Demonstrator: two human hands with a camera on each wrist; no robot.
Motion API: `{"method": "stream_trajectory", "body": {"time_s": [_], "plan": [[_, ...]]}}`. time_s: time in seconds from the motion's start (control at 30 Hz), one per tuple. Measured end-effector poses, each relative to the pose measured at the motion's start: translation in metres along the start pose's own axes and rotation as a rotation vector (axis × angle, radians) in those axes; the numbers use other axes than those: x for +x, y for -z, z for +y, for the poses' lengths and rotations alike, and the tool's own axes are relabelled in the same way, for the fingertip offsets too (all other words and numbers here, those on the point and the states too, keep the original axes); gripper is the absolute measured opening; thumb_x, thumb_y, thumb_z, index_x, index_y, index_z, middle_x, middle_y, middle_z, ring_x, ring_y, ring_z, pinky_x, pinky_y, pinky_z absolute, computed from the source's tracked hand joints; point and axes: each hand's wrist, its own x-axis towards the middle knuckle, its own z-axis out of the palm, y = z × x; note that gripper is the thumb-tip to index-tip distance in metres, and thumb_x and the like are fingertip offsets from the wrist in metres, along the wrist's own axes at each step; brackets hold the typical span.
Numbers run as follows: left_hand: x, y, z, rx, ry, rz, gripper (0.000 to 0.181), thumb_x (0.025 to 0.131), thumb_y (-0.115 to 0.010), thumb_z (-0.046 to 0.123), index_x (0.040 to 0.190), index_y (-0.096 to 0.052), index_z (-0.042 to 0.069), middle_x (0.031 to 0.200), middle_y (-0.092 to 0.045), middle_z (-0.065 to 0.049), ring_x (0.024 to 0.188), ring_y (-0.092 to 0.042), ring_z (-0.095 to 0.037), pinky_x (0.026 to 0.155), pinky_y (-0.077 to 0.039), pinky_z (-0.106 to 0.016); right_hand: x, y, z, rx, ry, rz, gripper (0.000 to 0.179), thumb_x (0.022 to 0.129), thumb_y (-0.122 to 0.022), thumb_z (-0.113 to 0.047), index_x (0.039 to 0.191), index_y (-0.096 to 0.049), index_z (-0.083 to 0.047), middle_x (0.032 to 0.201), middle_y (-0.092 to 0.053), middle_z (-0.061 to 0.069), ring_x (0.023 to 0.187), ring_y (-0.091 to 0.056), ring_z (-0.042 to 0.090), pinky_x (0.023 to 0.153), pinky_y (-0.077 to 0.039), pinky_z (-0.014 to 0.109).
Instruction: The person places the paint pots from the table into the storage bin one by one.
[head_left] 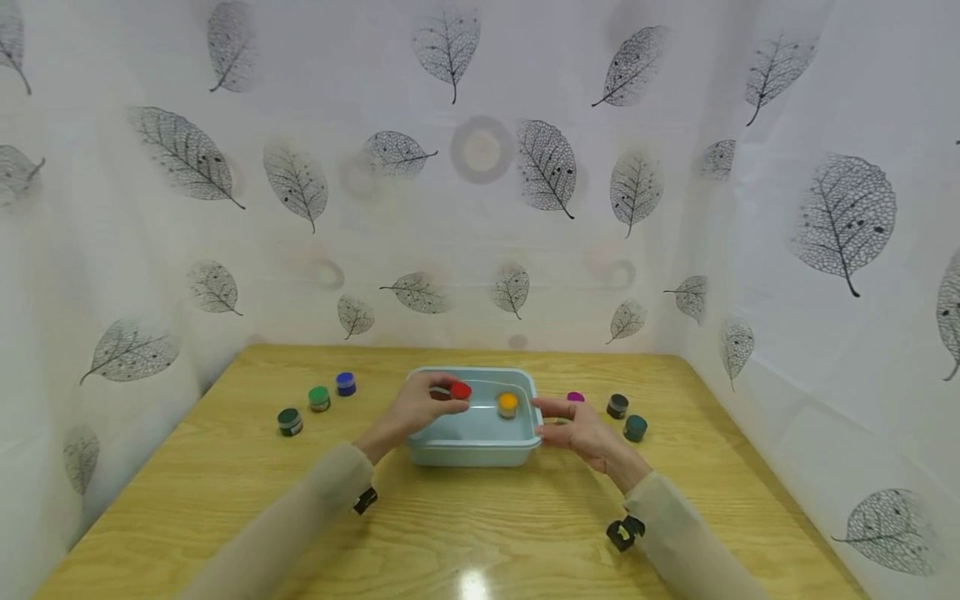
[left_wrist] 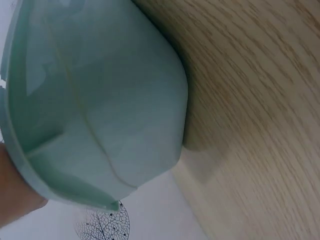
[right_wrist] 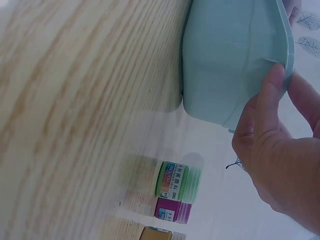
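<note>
A pale blue plastic basin (head_left: 474,457) sits on the table. My left hand (head_left: 420,406) reaches over its left side and holds a red paint jar (head_left: 461,391) between thumb and fingers. A paint jar with an orange lid (head_left: 507,405) stands inside the basin, to the right of the red one. At the right end, my right hand (head_left: 588,435) pinches the basin's rim, with fingers on both sides of it in the right wrist view. The left wrist view shows the basin's outer wall (left_wrist: 110,90), and the red jar is hidden there.
Blue (head_left: 346,384), green (head_left: 319,399) and dark green (head_left: 290,422) jars stand left of the basin. To the right are magenta (head_left: 575,397), black (head_left: 617,406) and dark teal (head_left: 635,428) jars. A light green jar (right_wrist: 175,181) shows in the right wrist view. A leaf-print curtain (head_left: 480,233) surrounds the table.
</note>
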Motion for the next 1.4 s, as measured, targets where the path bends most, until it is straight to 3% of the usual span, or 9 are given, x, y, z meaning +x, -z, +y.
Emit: {"method": "stream_trajectory", "body": {"time_s": [0.17,0.33,0.6,0.73,0.9,1.13,1.4], "plan": [[0.000,-0.007,0.002,0.024,0.052,-0.033,0.032,0.082,-0.080,0.015,0.112,-0.071,0.006,0.101,-0.070,-0.006,0.089,-0.065,-0.017,0.077,-0.060,-0.032,0.000,0.000,0.000,0.000,-0.004,0.006,0.061,0.088,-0.071,-0.003,0.143,-0.046,0.001,0.146,-0.040,0.027,0.110,-0.061,0.024,0.094,-0.057,0.038],[0.003,-0.011,0.003,0.056,0.058,-0.070,0.035,0.079,-0.082,0.014,0.111,-0.071,0.004,0.097,-0.070,-0.006,0.084,-0.064,-0.016,0.073,-0.059,-0.032,0.000,0.000,-0.001,0.004,-0.010,0.016,0.061,0.088,-0.071,-0.003,0.143,-0.047,0.001,0.146,-0.040,0.027,0.111,-0.061,0.025,0.093,-0.057,0.038],[0.010,-0.017,0.004,0.059,0.127,-0.156,0.035,0.076,-0.085,0.014,0.108,-0.073,0.009,0.099,-0.070,-0.005,0.086,-0.064,-0.017,0.083,-0.059,-0.043,0.000,0.000,-0.002,0.004,-0.007,0.017,0.062,0.088,-0.071,-0.004,0.144,-0.046,0.001,0.146,-0.039,0.028,0.108,-0.061,0.022,0.092,-0.058,0.036],[0.013,-0.021,0.004,0.043,0.165,-0.195,0.040,0.076,-0.084,0.012,0.114,-0.071,0.008,0.103,-0.070,-0.008,0.084,-0.066,-0.020,0.074,-0.061,-0.039,0.000,0.000,-0.002,0.003,-0.003,0.012,0.062,0.088,-0.071,-0.004,0.144,-0.044,0.002,0.146,-0.039,0.029,0.109,-0.061,0.023,0.092,-0.058,0.035],[0.015,-0.027,0.005,0.070,0.177,-0.239,0.037,0.078,-0.082,0.009,0.113,-0.072,0.006,0.095,-0.072,-0.008,0.076,-0.067,-0.020,0.065,-0.060,-0.035,-0.001,-0.001,-0.003,-0.004,-0.006,0.009,0.062,0.089,-0.071,-0.005,0.144,-0.045,0.001,0.148,-0.040,0.028,0.111,-0.062,0.025,0.095,-0.057,0.040],[0.020,-0.039,0.005,0.070,0.172,-0.235,0.030,0.076,-0.082,0.006,0.105,-0.074,0.004,0.088,-0.072,-0.008,0.070,-0.065,-0.016,0.063,-0.061,-0.033,-0.001,-0.001,-0.001,-0.006,0.001,-0.001,0.061,0.089,-0.071,-0.005,0.144,-0.045,0.001,0.147,-0.040,0.027,0.110,-0.062,0.024,0.097,-0.055,0.044],[0.027,-0.051,0.006,0.132,0.180,-0.170,0.033,0.071,-0.085,0.003,0.101,-0.073,0.000,0.083,-0.071,-0.008,0.064,-0.063,-0.013,0.060,-0.060,-0.026,-0.001,0.000,-0.002,-0.011,0.007,-0.012,0.061,0.090,-0.070,-0.005,0.144,-0.044,0.002,0.147,-0.041,0.027,0.116,-0.060,0.031,0.096,-0.056,0.042]]}}
